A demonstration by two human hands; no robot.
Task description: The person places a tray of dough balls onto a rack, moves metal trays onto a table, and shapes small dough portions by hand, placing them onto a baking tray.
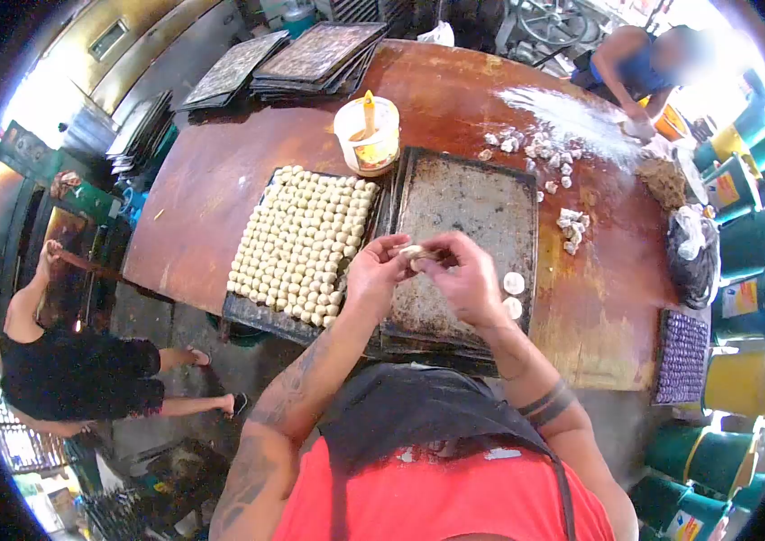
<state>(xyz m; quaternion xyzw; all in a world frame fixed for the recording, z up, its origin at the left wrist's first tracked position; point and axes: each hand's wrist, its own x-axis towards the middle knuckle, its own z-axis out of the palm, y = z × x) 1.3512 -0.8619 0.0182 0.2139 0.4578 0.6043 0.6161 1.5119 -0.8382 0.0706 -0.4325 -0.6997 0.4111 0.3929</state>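
Both of my hands meet above the dark, worn baking tray (454,203), holding one small pale dough piece (413,252) between them. My left hand (379,273) pinches its left side, and my right hand (463,275) has its fingers on the right side. Two flat round dough pieces (513,283) lie at the tray's right edge, beside my right wrist. To the left, a tray of dough balls (301,243) in close rows sits near my left hand. Behind it stands a white tub (368,155) with a yellow-handled tool inside.
Dough scraps (572,225) and flour (572,117) lie on the wooden table (599,316). Stacked trays (319,54) are at the back left. One person works at the back right; another stands at the left with a long handle. Green bins line the right.
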